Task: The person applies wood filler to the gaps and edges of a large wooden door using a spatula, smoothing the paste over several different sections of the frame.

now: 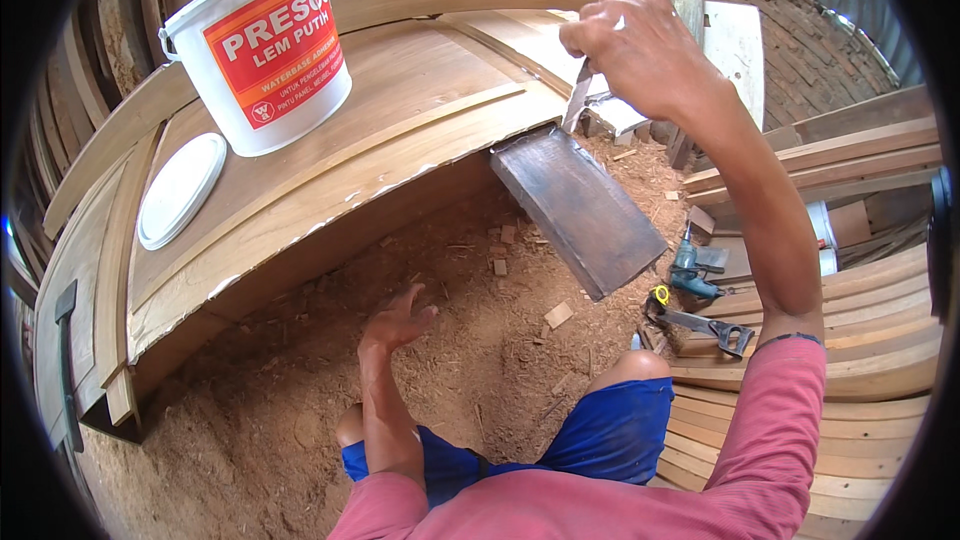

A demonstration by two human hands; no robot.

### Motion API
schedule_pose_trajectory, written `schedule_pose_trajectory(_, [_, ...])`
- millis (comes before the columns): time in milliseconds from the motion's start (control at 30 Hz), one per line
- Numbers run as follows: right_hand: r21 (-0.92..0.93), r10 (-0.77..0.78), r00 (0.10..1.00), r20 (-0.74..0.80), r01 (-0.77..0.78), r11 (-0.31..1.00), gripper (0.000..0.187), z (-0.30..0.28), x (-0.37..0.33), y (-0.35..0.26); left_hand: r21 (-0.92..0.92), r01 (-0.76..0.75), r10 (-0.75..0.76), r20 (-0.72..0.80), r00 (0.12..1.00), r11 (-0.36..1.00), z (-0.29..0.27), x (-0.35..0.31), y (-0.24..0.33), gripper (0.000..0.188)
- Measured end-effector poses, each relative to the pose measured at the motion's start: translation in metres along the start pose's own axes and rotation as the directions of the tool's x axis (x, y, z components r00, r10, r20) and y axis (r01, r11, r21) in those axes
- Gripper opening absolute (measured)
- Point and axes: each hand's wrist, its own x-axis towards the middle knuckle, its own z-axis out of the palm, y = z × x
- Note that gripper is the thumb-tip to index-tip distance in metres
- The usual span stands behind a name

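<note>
My right hand [640, 40] is raised at the panel's far right corner, its fingers closed round a thin flat strip [577, 98] that points down to the wood's edge. What kind of tool the strip is, I cannot tell. A white smear marks the hand. Low over the sawdust, my left hand [400, 318] hangs free, fingers apart. White glue lies in patches along the near edge of the wooden panel [400, 155]. On the panel stands a white glue bucket [230, 100] with a red label; its white lid [182, 190] lies beside it. A dark board [580, 210] sticks out under the corner.
A hammer [67, 340] lies at the panel's left end. Right of my knees are a teal cordless drill [690, 268], a yellow tape measure [660, 296] and a handsaw [715, 328], next to stacked planks [850, 340]. Sawdust and wood scraps cover the ground [490, 340].
</note>
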Motion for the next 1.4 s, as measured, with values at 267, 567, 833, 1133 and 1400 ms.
schedule_pose_trajectory(267, [-0.328, -0.312, 0.916, -0.254, 0.222, 0.918, 0.01, -0.027, 0.012, 0.014, -0.092, 0.052, -0.047, 0.059, 0.997, 0.994, -0.004, -0.002, 0.011, 0.076])
schedule_pose_trajectory(567, [0.144, 0.075, 0.994, 0.083, -0.087, 0.986, 0.011, -0.024, -0.006, 0.011, -0.025, 0.015, -0.014, 0.039, 0.999, 1.0, 0.002, 0.009, -0.006, 0.077])
schedule_pose_trajectory(833, [0.273, 0.271, 0.924, 0.269, -0.342, 0.899, 0.012, -0.031, -0.006, 0.026, -0.134, 0.01, -0.006, 0.036, 0.999, 0.991, 0.009, 0.013, -0.007, 0.076])
schedule_pose_trajectory(1133, [0.349, 0.285, 0.956, 0.069, -0.291, 0.891, 0.023, -0.028, -0.03, 0.058, -0.068, 0.022, -0.02, 0.032, 0.999, 0.997, 0.002, 0.008, 0.002, 0.076])
schedule_pose_trajectory(1400, [0.753, 0.213, 0.9, 0.381, -0.435, 0.493, 0.019, 0.04, -0.11, 0.082, -0.06, 0.04, -0.038, 0.043, 0.998, 0.997, 0.002, 0.005, -0.005, 0.074])
